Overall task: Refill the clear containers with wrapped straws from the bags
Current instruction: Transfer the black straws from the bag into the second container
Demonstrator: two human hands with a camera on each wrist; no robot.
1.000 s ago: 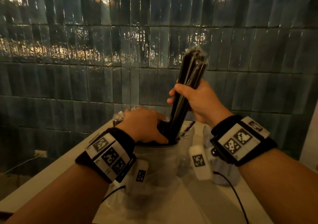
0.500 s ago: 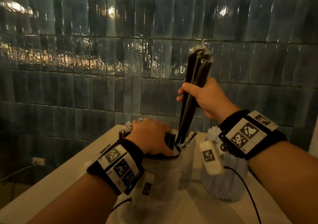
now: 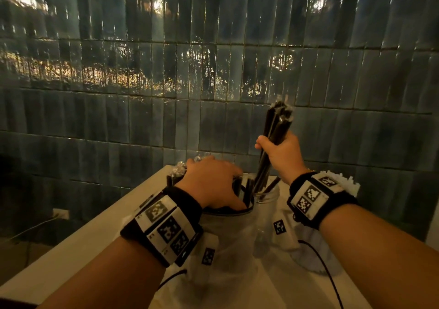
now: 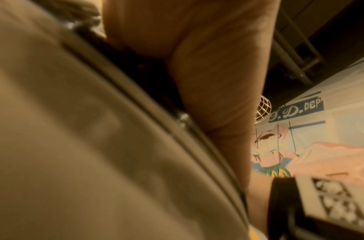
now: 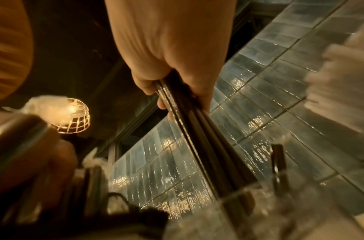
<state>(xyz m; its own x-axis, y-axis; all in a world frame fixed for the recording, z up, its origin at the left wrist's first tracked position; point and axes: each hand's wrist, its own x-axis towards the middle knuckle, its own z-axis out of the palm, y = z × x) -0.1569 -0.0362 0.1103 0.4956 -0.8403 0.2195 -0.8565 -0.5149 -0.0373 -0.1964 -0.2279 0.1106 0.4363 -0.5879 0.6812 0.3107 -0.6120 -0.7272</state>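
My right hand (image 3: 281, 153) grips a bundle of black wrapped straws (image 3: 276, 128) around its middle, held nearly upright. The bundle's lower ends stand inside the mouth of a clear container (image 3: 266, 199) on the table. In the right wrist view my fingers (image 5: 172, 78) wrap around the bundle (image 5: 208, 138) above the container's rim (image 5: 249, 209). My left hand (image 3: 213, 185) lies over the top of a clear bag (image 3: 225, 237) of black straws left of the container, fingers curled over its dark rim. The left wrist view shows only my palm (image 4: 197, 65) against the bag (image 4: 95, 146).
A second container full of white wrapped straws (image 3: 342, 184) stands at the right behind my right wrist. All sit on a white table (image 3: 83, 244) against a blue tiled wall (image 3: 213, 71). A caged lamp (image 5: 74, 113) hangs overhead.
My right hand has carried the bundle rightward and down from the bag, so its lower ends now sit in the clear container. The left hand stays on the bag.
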